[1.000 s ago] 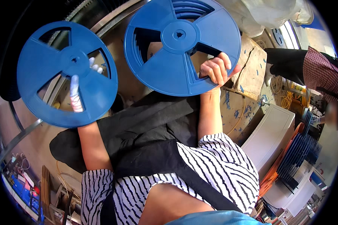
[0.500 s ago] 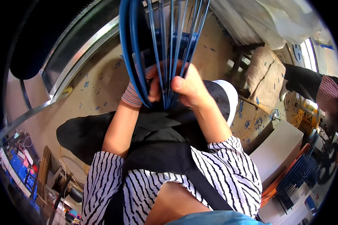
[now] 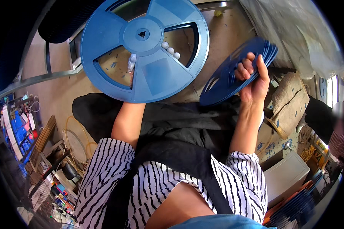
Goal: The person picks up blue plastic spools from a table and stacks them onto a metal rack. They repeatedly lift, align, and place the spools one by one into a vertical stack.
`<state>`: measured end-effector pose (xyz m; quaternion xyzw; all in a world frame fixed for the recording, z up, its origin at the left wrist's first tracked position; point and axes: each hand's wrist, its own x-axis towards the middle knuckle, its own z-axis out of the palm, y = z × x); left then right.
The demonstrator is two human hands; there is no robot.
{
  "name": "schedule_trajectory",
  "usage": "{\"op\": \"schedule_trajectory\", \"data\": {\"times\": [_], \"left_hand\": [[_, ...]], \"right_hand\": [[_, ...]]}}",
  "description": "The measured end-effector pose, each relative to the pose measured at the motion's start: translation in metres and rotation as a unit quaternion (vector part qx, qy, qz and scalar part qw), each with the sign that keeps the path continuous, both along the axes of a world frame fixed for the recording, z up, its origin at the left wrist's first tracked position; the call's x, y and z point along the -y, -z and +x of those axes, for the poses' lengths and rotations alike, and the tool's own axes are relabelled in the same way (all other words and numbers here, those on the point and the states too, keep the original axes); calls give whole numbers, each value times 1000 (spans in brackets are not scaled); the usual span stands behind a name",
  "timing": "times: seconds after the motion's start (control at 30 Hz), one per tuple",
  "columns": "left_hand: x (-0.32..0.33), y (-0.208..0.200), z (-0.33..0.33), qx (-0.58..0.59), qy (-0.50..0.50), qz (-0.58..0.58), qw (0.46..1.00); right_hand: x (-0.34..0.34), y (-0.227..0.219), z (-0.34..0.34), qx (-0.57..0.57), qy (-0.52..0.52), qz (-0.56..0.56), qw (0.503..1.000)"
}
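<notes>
A tan floor [image 3: 227, 28] spreads below the blue reel [image 3: 162, 78], and translucent sheeting [image 3: 294, 34] hangs well to the reel's right. Black cloth [image 3: 176, 118] covers the lap nearer the body than the reel. The reel itself is held up, its broad windowed face toward the viewer. Just right of it, a fanned stack of thin blue discs [image 3: 222, 84] tilts. The right hand [image 3: 253, 82] grasps those discs at their outer edge. The left hand [image 3: 132, 63], mostly hidden behind the reel, grips it, its pale-covered fingertips [image 3: 170, 50] showing through two windows.
</notes>
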<state>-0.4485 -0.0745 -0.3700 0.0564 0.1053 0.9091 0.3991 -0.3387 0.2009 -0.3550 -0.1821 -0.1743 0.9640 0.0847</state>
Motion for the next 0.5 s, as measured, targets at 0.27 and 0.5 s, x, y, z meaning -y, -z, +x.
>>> {"op": "schedule_trajectory", "data": {"times": [0.27,0.5], "left_hand": [[5,-17,-8,-16,-31,-73,997],[-2,-16,-15,3,-51,-43,998]], "right_hand": [[-7,-16,13,159,3,376,913],[-9,15,28,196,122,247,941]]}}
